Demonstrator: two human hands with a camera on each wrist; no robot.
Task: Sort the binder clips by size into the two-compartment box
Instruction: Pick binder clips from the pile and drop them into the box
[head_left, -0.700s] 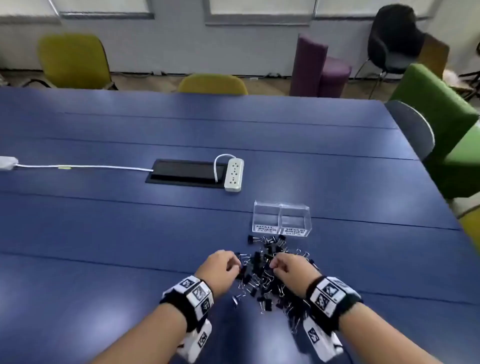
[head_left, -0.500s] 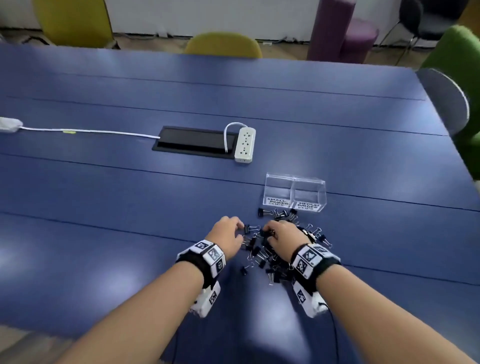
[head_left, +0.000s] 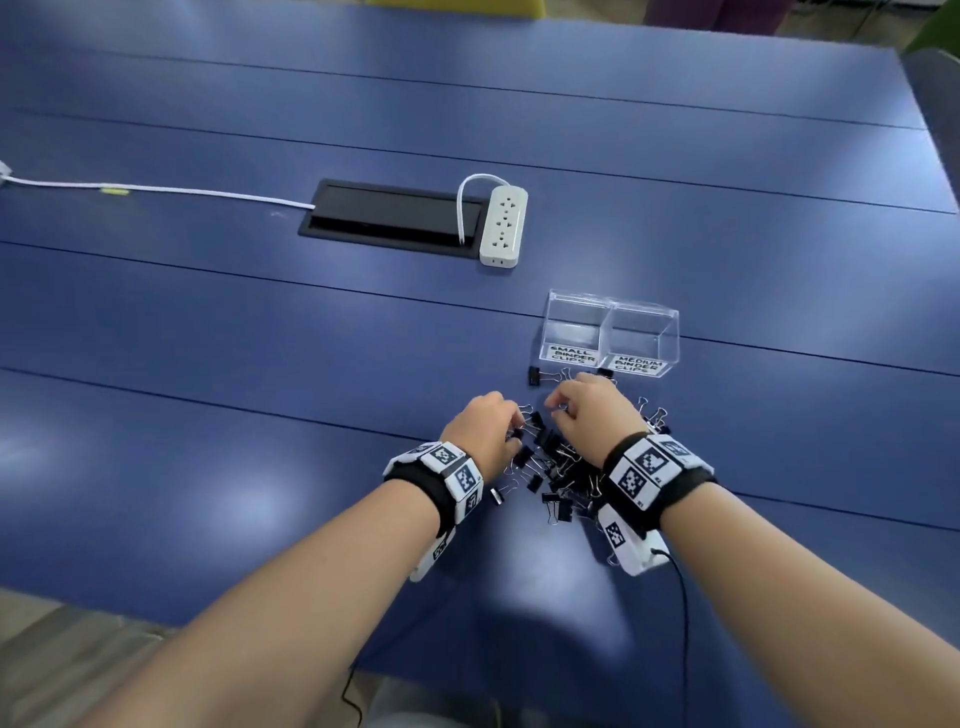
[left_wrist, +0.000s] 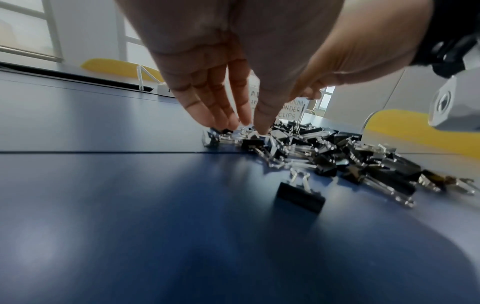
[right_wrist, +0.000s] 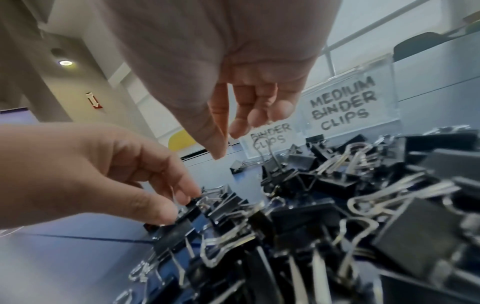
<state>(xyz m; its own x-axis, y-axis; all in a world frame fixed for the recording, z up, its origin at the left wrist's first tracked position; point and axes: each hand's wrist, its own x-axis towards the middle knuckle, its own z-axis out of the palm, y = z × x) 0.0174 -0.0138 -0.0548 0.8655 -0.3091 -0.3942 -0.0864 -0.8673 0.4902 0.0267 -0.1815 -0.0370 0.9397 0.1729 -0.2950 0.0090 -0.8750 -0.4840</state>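
Observation:
A heap of black binder clips (head_left: 563, 473) with silver wire handles lies on the blue table (head_left: 260, 364), in front of the clear two-compartment box (head_left: 613, 306). Its left compartment is labelled small (head_left: 569, 354) and its right one medium (head_left: 638, 365); both look bare inside. My left hand (head_left: 514, 423) reaches down at the heap's left edge. In the right wrist view my left hand (right_wrist: 176, 201) pinches a small clip's wire handle between thumb and finger. My right hand (head_left: 556, 408) hovers over the heap's far side, and its fingers (right_wrist: 259, 117) hang loosely curled, holding nothing.
A lone clip (head_left: 534, 375) lies just in front of the small compartment. Further back are a white power strip (head_left: 503, 227), a black cable hatch (head_left: 389, 218) and a white cable (head_left: 156, 189) running left. The table's near edge runs close under my forearms.
Both hands have moved forward over the heap, toward the box. The head view has tilted down, so the chairs and wall have left the picture.

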